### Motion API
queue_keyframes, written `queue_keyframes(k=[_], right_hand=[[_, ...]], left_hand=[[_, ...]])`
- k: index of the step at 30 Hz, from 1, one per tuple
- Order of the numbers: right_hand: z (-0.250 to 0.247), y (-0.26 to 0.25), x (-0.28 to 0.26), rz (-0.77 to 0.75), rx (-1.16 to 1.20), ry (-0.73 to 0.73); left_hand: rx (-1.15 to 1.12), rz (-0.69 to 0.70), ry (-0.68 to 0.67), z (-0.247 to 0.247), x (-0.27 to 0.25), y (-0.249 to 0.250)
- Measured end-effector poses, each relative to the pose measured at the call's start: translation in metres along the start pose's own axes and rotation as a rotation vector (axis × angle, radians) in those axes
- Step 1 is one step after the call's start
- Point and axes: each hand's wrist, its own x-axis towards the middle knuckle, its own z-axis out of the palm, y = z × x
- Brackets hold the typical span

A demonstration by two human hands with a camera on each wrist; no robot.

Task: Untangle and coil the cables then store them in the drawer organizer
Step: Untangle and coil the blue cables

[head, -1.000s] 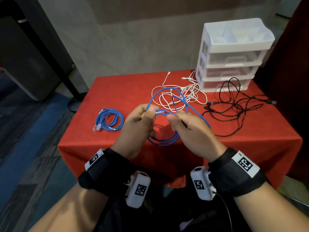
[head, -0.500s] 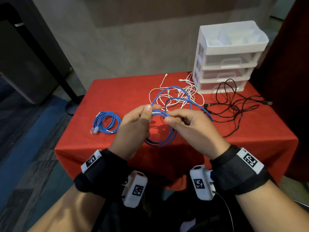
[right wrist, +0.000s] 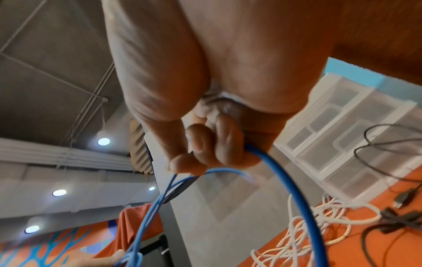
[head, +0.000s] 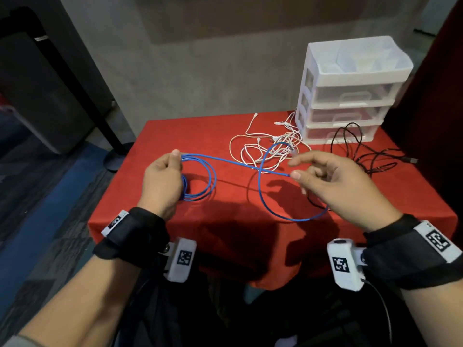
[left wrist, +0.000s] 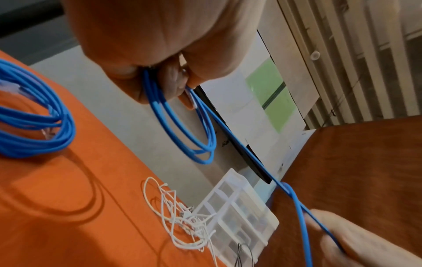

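My left hand grips a small coil of blue cable above the red table; the left wrist view shows the loops hanging from the curled fingers. A straight length of the same cable runs right to my right hand, which pinches it, fingers curled round it. Below that hand a wide slack loop hangs. A second blue cable lies coiled on the table by my left hand. The white drawer organizer stands at the back right, its three drawers closed.
A tangle of white cables lies in front of the organizer, behind the stretched blue cable. Loose black cables spread at the right, under and beyond my right hand. The table's front edge is near my wrists.
My hands have moved apart: the left went left with the coil, the right went right and drew a length of blue cable out straight. The slack loop now hangs by the right hand.
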Motion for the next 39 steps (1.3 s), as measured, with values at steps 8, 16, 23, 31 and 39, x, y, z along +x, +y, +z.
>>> queue_keyframes(k=[8,16,23,31,39], right_hand=[[-0.011,0.027,-0.016,0.088,-0.301,-0.099],[0.028,0.005,-0.009,0.087,0.067,-0.045],[0.067,-0.014,0.005,0.069,0.29,0.146],[0.09,-0.03,0.001,0.04,0.552,0.133],[0.091,-0.012,-0.012,0.001,0.086,-0.092]], left_hand=[[-0.27,-0.189,0.094,-0.019,0.024,-0.005],[-0.782,-0.316,-0.063,0.009,-0.005,0.022],[-0.774,-0.46,-0.224,0.055,-0.045,0.023],[-0.626,-0.501,-0.29,0.068,-0.053,0.013],[-0.532,-0.476,-0.197,0.062,-0.04,0.007]])
